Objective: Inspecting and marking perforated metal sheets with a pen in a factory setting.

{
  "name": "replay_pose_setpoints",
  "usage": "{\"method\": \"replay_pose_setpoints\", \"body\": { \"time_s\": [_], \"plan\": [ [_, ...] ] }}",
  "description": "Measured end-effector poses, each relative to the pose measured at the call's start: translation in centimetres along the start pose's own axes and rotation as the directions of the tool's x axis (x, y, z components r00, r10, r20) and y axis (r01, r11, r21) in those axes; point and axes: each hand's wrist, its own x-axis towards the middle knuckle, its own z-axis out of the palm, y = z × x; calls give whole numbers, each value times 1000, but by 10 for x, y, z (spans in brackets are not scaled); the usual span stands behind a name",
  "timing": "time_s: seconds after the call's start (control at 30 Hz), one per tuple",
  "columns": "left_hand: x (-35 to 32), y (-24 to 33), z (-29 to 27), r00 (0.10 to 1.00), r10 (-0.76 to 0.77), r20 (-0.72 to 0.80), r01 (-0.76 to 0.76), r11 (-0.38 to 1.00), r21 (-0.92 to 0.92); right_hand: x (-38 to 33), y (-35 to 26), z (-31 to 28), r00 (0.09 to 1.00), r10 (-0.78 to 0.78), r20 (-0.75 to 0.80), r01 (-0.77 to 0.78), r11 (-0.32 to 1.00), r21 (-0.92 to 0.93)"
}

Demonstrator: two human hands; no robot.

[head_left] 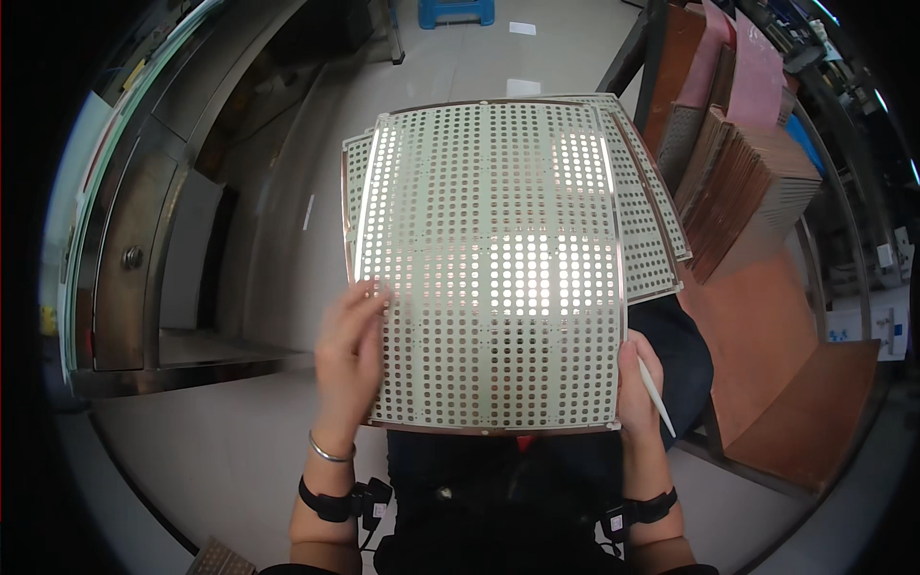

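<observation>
Head view: perforated sheet lies between two hands, left fingers at its 9 o'clock edge

The pale green, hole-filled top sheet lies in front of the person, above the lap, its long axis running roughly from 12 to 6 o'clock. Glare whitens many of its holes, mostly about the centre and toward 1 o'clock.

From its middle, the left hand sits at 8 o'clock. Its fingers are bent and a little blurred, the tips overlapping the long left edge about halfway up; from them, the bulk of the sheet lies toward 3 o'clock. Whether they pinch that edge or merely hover over it, I cannot tell.

The right hand sits at 4 o'clock, just beside the lower right corner. The thumb lies along the right edge, and whatever the other fingers do behind the sheet is hidden. This hand also grips a slim white stick, its tip pointing to 5 o'clock. Of the two, the right is nearer a corner, the left nearer the middle of a side.

More sheets lie beneath, fanned out, showing at 2 o'clock and, as a narrow strip, at 10. Farther off, between 2 and 3 o'clock, stand brown boards.
</observation>
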Motion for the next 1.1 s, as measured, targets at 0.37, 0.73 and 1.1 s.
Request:
{"method": "replay_pose_setpoints", "body": {
  "time_s": [0.37,0.73,1.1],
  "plan": [
    [2,-14,-12,902,-429,-39,322,731,-602,-28,-25,-15,988,-142,-56,147,983,107],
    [-6,55,-7,921,-359,149,220,167,-961,-45,-21,-51,961,-201,-188,215,975,54],
    [-31,53,8,925,-312,216,282,183,-942,-31,-44,-77,966,-234,-106,252,942,222]
  ]
}}
